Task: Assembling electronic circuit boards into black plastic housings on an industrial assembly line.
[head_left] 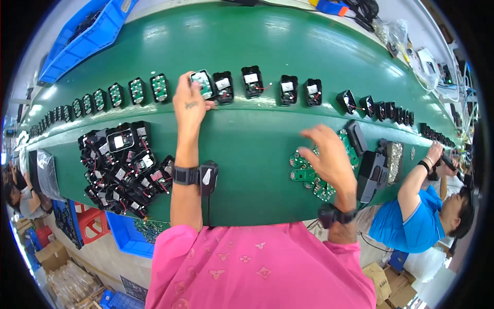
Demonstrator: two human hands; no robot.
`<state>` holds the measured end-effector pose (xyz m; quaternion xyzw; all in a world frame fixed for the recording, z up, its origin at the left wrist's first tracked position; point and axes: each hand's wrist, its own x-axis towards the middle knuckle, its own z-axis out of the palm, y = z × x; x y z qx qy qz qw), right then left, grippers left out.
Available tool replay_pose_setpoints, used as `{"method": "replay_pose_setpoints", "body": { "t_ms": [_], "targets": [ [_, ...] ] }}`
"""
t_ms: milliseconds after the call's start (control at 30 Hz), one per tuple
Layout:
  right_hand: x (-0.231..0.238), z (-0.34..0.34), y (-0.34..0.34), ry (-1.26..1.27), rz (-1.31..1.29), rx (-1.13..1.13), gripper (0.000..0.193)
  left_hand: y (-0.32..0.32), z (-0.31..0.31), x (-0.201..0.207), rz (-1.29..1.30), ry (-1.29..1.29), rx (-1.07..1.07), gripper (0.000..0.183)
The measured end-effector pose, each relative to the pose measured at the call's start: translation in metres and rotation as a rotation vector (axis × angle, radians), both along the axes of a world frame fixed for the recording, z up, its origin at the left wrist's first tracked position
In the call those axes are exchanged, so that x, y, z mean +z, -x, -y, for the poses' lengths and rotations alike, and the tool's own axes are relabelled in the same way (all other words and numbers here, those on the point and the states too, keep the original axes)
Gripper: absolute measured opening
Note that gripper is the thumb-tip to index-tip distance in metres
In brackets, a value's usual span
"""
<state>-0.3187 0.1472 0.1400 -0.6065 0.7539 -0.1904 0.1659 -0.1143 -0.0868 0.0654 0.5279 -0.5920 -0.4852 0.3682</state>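
My left hand (189, 98) is closed around the side of a small black housing (203, 84) with a green circuit board in it, standing in the row on the green bench. Right beside it is a black housing (223, 86) with a white block inside and no board on top. My right hand (329, 154) is over a pile of loose green circuit boards (303, 175), its thumb and fingers apart, with nothing seen in it. The palm side of the right hand is hidden.
Board-fitted housings (136, 90) run off to the left; housings with wires (288, 90) continue right. A heap of black housings (121, 167) lies at left. Black devices (371, 175) and a metal-filled tray (394, 160) sit right, near a co-worker in blue (411, 221).
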Motion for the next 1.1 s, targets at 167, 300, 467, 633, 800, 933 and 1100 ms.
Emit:
{"method": "replay_pose_setpoints", "body": {
  "t_ms": [167,300,467,633,800,933,1100],
  "targets": [
    [-0.012,-0.035,0.001,-0.156,-0.042,-0.029,0.034,-0.010,0.013,0.003,-0.359,-0.317,0.064,0.030],
    [-0.019,-0.037,0.003,-0.129,0.002,-0.089,0.036,-0.031,0.021,0.013,-0.699,-0.626,0.044,0.030],
    [-0.018,-0.035,0.003,-0.057,0.008,-0.134,0.033,-0.030,0.018,0.019,-0.692,-0.637,0.074,0.029],
    [-0.023,-0.043,0.004,0.113,0.092,-0.227,0.033,-0.012,0.012,0.021,0.092,-0.041,0.042,0.034],
    [-0.023,-0.052,0.006,0.162,0.294,-0.395,0.034,-0.014,-0.001,0.011,0.862,0.594,-0.046,0.068],
    [-0.031,-0.053,-0.002,0.325,0.927,-0.632,0.039,0.012,-0.027,0.057,0.787,0.305,-0.454,0.092],
    [-0.024,-0.033,-0.019,0.373,1.243,-0.498,0.048,0.010,0.001,0.013,0.598,0.542,-0.502,0.085]
  ]
}}
